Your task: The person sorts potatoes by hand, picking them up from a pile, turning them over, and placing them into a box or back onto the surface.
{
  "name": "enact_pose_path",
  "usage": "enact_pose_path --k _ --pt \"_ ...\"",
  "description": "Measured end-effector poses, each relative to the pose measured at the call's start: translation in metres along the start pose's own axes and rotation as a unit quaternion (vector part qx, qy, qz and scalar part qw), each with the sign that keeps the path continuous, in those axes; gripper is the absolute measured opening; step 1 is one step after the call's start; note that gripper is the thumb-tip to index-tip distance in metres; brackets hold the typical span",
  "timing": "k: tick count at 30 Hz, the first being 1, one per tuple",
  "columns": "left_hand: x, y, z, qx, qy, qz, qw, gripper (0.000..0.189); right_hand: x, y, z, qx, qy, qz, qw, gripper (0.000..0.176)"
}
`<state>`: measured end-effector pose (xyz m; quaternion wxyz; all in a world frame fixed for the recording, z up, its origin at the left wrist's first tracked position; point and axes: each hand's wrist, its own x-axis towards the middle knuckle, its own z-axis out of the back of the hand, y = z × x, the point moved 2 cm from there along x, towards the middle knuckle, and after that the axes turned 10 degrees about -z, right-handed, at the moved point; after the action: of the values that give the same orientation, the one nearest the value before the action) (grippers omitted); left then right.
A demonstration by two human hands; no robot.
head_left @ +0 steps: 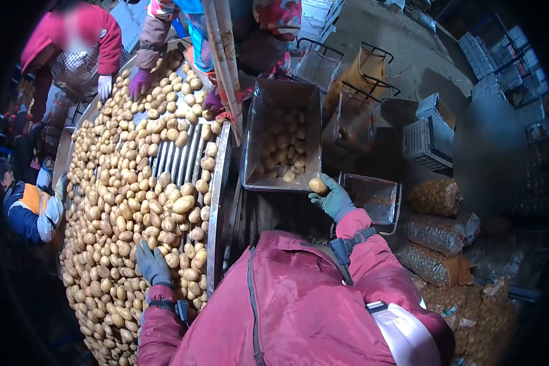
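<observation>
Pinched a potato (318,185) in the right grip (333,200), gloved fingers curled around it, raised just over the near rim of a grey metal tray (254,146). Saw more potatoes lying loose in that tray, mostly towards its near end. Laid the left grip (152,263), gloved too and spread flat with palm down, on a heap of potatoes (113,201) covering a long sorting table (218,201), touching several but closed on none. Noted bare metal rollers (175,155) showing through the heap near the middle of the table, close to its right edge. Wore a maroon jacket (299,305) with a dark strap on each sleeve. Found a smaller tray (372,196) just right of the right grip, and filled mesh sacks (436,196) piled further right, well apart from the table. Shared the table with other people: at the far end a person in a red jacket (108,44) with a white glove (105,85) over the heap, next to that a purple glove (139,82) resting on the potatoes, and by the left edge a person in an orange vest (35,204). Saw a pale pole (222,55) slanting up between the table and the metal tray, near the far end. Could not tell what the smaller tray held.
</observation>
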<state>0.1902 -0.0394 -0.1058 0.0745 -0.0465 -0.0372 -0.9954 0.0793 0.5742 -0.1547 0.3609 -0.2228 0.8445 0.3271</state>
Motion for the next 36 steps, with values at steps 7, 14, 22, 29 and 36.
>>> enact_pose_path --k 7,14,22,29,36 --pt "0.003 -0.003 0.006 -0.013 0.030 0.016 0.999 0.057 0.027 0.030 0.027 -0.013 0.015 0.087 0.996 0.040" --pt "0.003 0.001 0.003 -0.003 0.062 0.035 0.997 0.058 0.026 0.066 0.019 0.083 0.024 -0.039 0.995 0.059" --pt "0.005 0.018 -0.005 0.026 0.106 0.022 0.994 0.060 0.005 0.102 0.004 0.097 0.065 -0.054 0.992 0.053" --pt "0.011 0.021 -0.004 0.034 0.162 0.044 0.985 0.063 0.031 0.091 0.041 0.003 0.064 0.022 0.998 0.052" --pt "0.012 0.022 -0.002 0.023 0.179 0.046 0.983 0.064 0.065 0.066 0.088 -0.091 0.012 0.031 0.995 0.047"
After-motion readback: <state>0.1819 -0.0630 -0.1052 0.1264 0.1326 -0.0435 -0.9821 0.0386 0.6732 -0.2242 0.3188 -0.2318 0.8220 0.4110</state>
